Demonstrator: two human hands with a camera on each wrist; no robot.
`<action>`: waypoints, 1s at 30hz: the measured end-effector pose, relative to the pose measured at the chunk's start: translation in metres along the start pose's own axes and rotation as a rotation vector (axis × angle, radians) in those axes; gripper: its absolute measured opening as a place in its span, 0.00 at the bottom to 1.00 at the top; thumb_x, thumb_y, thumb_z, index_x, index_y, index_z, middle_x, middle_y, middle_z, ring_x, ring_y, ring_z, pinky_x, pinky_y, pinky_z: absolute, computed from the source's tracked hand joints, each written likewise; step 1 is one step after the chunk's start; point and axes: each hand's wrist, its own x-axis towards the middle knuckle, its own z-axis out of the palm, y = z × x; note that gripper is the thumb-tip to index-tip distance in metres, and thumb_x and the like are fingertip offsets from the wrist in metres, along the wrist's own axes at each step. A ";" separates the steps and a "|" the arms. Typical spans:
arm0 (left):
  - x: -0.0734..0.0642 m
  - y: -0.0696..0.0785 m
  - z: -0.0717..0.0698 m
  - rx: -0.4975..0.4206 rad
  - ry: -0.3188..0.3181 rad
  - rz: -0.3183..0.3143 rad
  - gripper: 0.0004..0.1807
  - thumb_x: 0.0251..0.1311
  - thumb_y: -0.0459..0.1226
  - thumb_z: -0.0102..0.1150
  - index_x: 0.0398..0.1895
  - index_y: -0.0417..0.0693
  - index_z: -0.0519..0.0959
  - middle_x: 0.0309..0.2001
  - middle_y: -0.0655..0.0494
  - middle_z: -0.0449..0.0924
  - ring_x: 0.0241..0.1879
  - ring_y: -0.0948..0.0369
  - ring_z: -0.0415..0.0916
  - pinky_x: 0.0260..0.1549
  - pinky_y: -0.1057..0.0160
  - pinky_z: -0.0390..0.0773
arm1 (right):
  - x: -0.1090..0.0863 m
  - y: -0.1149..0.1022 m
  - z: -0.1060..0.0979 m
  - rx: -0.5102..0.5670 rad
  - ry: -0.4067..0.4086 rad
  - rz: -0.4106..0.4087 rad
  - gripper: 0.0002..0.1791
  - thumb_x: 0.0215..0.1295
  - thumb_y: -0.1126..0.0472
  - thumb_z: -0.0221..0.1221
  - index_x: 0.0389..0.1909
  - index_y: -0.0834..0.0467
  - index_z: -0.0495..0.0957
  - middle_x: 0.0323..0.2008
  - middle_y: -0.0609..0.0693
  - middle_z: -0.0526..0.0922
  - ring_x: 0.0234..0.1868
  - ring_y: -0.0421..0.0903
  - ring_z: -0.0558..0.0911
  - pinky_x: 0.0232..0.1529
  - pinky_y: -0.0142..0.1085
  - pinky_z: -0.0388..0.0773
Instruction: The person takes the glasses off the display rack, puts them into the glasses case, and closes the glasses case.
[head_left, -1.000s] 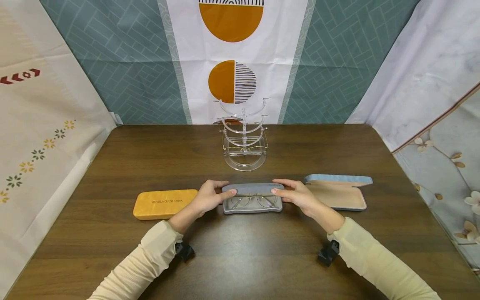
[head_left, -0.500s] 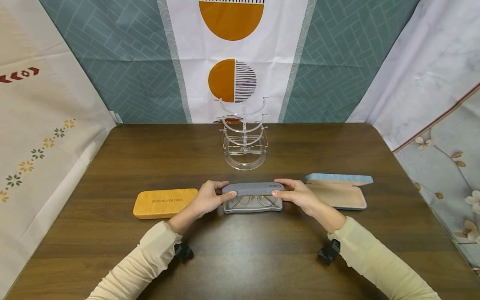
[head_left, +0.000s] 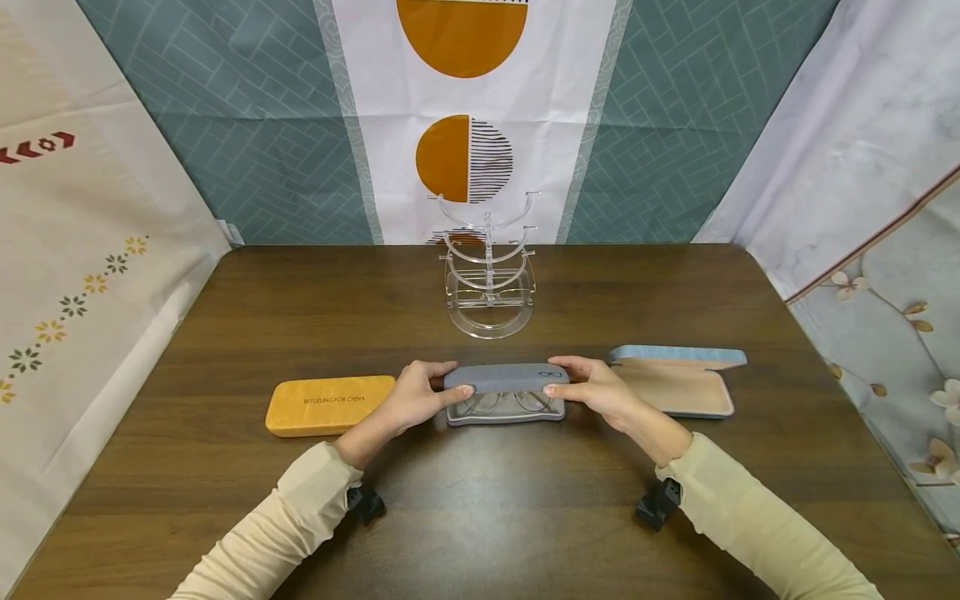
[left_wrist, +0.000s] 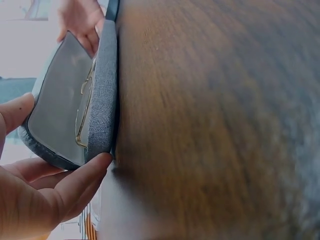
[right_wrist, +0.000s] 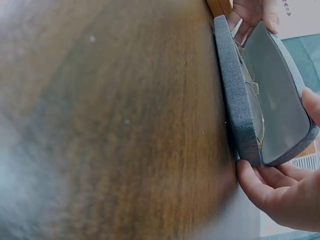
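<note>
A grey glasses case (head_left: 506, 377) lies on the table, its lid tilted partway down over the tray. Inside rests a pair of thin gold-rimmed eyeglasses (left_wrist: 79, 137), half covered by the lid in the head view. My left hand (head_left: 420, 393) grips the case's left end, thumb on the lid's front edge and fingers along the end. At the other end, my right hand (head_left: 600, 392) holds it likewise, thumb tip on the lid near a small glasses-shaped mark. Both wrist views show the lid raised at an angle from the base, with fingertips against the base's ends.
To the left lies a closed yellow glasses case (head_left: 330, 406), next to the left wrist. A blue case (head_left: 678, 379) with a beige lining stands open beyond the right hand. Behind, a clear display stand (head_left: 489, 287) carries a pair of eyeglasses on a low tier.
The grey lid has swung further down toward the front, covering more of the eyeglasses and bringing its mark into view. Both hands keep their places at the ends.
</note>
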 end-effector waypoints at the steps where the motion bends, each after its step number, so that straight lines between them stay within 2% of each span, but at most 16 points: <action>1: 0.000 0.000 0.000 -0.006 -0.003 0.003 0.29 0.52 0.35 0.64 0.53 0.22 0.69 0.46 0.34 0.75 0.41 0.50 0.78 0.36 0.61 0.79 | 0.000 0.000 0.000 -0.004 0.002 0.000 0.35 0.55 0.60 0.63 0.62 0.66 0.62 0.63 0.64 0.60 0.63 0.60 0.57 0.59 0.54 0.58; 12: -0.002 -0.001 0.000 0.032 -0.010 0.005 0.31 0.50 0.36 0.66 0.53 0.23 0.69 0.47 0.34 0.75 0.43 0.51 0.78 0.38 0.60 0.78 | -0.001 0.004 0.002 -0.005 0.013 -0.012 0.36 0.53 0.61 0.65 0.62 0.67 0.62 0.53 0.61 0.70 0.52 0.53 0.68 0.49 0.39 0.67; 24: -0.001 -0.002 0.000 0.031 -0.001 0.005 0.31 0.48 0.36 0.67 0.53 0.24 0.69 0.45 0.36 0.77 0.43 0.51 0.77 0.42 0.57 0.76 | -0.002 0.005 0.002 0.002 0.012 -0.022 0.37 0.53 0.62 0.65 0.62 0.67 0.61 0.54 0.62 0.69 0.54 0.54 0.67 0.52 0.42 0.66; 30: -0.001 0.000 0.000 0.029 0.017 -0.025 0.31 0.47 0.35 0.68 0.52 0.25 0.70 0.45 0.36 0.77 0.44 0.49 0.76 0.44 0.55 0.75 | -0.002 0.004 0.002 0.000 0.012 -0.026 0.37 0.53 0.62 0.65 0.62 0.67 0.62 0.55 0.63 0.69 0.55 0.55 0.66 0.53 0.44 0.66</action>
